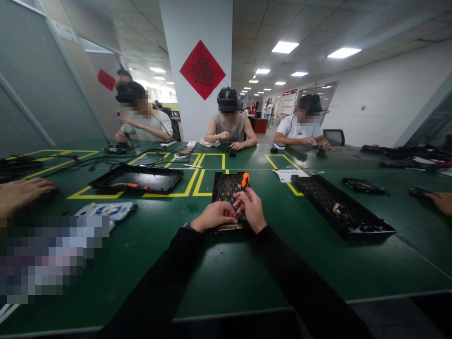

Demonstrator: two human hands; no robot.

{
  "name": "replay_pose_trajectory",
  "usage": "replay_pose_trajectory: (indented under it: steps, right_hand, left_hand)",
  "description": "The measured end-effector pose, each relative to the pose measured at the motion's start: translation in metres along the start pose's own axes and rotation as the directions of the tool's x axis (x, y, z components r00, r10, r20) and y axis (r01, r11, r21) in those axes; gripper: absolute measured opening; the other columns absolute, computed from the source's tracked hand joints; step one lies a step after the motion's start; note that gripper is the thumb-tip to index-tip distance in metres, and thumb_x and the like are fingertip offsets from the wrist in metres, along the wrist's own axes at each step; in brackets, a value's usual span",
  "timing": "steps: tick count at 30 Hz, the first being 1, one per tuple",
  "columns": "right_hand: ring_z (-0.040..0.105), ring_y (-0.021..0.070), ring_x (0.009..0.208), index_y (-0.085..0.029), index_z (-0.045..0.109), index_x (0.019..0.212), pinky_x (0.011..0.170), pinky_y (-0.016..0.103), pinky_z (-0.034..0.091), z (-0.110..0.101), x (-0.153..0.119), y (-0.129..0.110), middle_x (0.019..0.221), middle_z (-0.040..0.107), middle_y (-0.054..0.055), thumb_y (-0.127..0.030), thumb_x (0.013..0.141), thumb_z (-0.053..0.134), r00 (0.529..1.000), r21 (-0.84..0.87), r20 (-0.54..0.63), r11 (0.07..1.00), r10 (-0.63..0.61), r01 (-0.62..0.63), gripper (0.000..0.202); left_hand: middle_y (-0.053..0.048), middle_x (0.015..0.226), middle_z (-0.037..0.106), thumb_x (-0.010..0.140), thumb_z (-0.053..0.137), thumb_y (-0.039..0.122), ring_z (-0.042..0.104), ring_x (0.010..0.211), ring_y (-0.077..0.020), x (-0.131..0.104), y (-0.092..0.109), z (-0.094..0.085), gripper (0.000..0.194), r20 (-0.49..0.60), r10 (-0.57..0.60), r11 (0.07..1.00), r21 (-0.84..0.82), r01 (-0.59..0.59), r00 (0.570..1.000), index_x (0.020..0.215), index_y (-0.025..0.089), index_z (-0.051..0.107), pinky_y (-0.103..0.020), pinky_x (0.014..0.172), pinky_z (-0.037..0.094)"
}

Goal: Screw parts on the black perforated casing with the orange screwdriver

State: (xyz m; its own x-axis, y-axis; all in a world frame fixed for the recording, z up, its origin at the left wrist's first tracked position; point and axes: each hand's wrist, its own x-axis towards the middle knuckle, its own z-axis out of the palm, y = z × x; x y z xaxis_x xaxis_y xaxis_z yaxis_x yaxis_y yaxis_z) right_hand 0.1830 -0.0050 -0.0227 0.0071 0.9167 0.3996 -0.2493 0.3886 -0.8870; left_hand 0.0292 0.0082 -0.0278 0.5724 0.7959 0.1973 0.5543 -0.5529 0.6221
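A black tray-like panel (226,184) with small parts in it lies on the green table (233,278) in front of me. My left hand (216,214) is over its near left part, thumb and fingers pinched together; what they hold, if anything, is too small to make out. My right hand (251,207) is over the panel's right side, its fingers around a screwdriver with an orange and black handle (245,181). The handle points up; the tip is hidden by the hands. The fingertips of both hands are close together.
Black trays lie at the left (141,179) and right (346,207). A paper slip (287,175) touches the right one. A phone in a printed case (109,210) lies at left. Cables spread behind. Other people's hands rest at both edges; several people sit across.
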Motion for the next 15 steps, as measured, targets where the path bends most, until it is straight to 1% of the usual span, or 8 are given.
replay_pose_trajectory:
  steps: [2, 4, 7, 10, 15]
  right_hand:
    - [0.058, 0.0082, 0.055, -0.018, 0.053, 0.103, 0.038, 0.016, 0.046, 0.0002, 0.0004, 0.0, 0.082, 0.059, 0.002, -0.038, 0.08, 0.051, 1.0, 0.005, 0.005, 1.0, 0.003, -0.003, 0.031]
    - [0.058, 0.0083, 0.055, -0.018, 0.054, 0.101, 0.037, 0.016, 0.046, 0.0007, 0.0003, -0.0004, 0.081, 0.059, 0.002, -0.038, 0.08, 0.052, 1.0, -0.003, 0.009, 1.0, -0.009, 0.009, 0.029]
    - [0.058, 0.0086, 0.055, -0.019, 0.051, 0.101, 0.037, 0.016, 0.046, 0.0013, -0.0005, -0.0008, 0.081, 0.059, 0.001, -0.037, 0.08, 0.053, 1.0, -0.003, 0.011, 1.0, -0.029, 0.029, 0.028]
    - [0.058, 0.0088, 0.055, -0.019, 0.05, 0.099, 0.038, 0.016, 0.046, 0.0013, -0.0012, -0.0007, 0.081, 0.06, 0.001, -0.038, 0.079, 0.054, 1.0, 0.003, 0.007, 1.0, -0.03, 0.03, 0.027]
    - [0.059, 0.0089, 0.057, -0.019, 0.049, 0.098, 0.039, 0.016, 0.047, 0.0009, -0.0011, 0.0001, 0.082, 0.06, 0.001, -0.038, 0.08, 0.054, 0.999, -0.004, 0.003, 0.999, -0.033, 0.033, 0.027]
  left_hand:
    - [-0.001, 0.079, 0.065, 0.064, 0.068, 0.041, 0.055, 0.071, -0.0134, 0.0001, -0.0009, -0.0003, 0.024, -0.005, -0.01, 1.0, -0.017, 0.01, 1.0, 0.076, 0.02, 0.07, -0.021, 0.069, 0.041]
    - [-0.001, 0.081, 0.066, 0.065, 0.067, 0.04, 0.055, 0.073, -0.0139, 0.0003, -0.0025, -0.0017, 0.024, 0.011, 0.001, 0.999, -0.04, 0.0, 1.0, 0.078, 0.02, 0.07, -0.021, 0.07, 0.041]
    - [-0.003, 0.085, 0.066, 0.069, 0.065, 0.036, 0.057, 0.075, -0.0141, 0.0007, -0.0057, -0.0046, 0.023, 0.058, 0.066, 0.995, -0.074, -0.061, 0.996, 0.083, 0.019, 0.07, -0.022, 0.071, 0.041]
    - [-0.003, 0.084, 0.066, 0.072, 0.063, 0.033, 0.057, 0.075, -0.0137, 0.001, -0.0082, -0.0063, 0.02, 0.07, 0.108, 0.991, -0.081, -0.102, 0.992, 0.083, 0.018, 0.07, -0.022, 0.071, 0.041]
    - [-0.003, 0.081, 0.066, 0.071, 0.063, 0.032, 0.056, 0.072, -0.0131, 0.0007, -0.0086, -0.0054, 0.02, 0.073, 0.086, 0.994, -0.079, -0.08, 0.994, 0.083, 0.016, 0.068, -0.022, 0.069, 0.042]
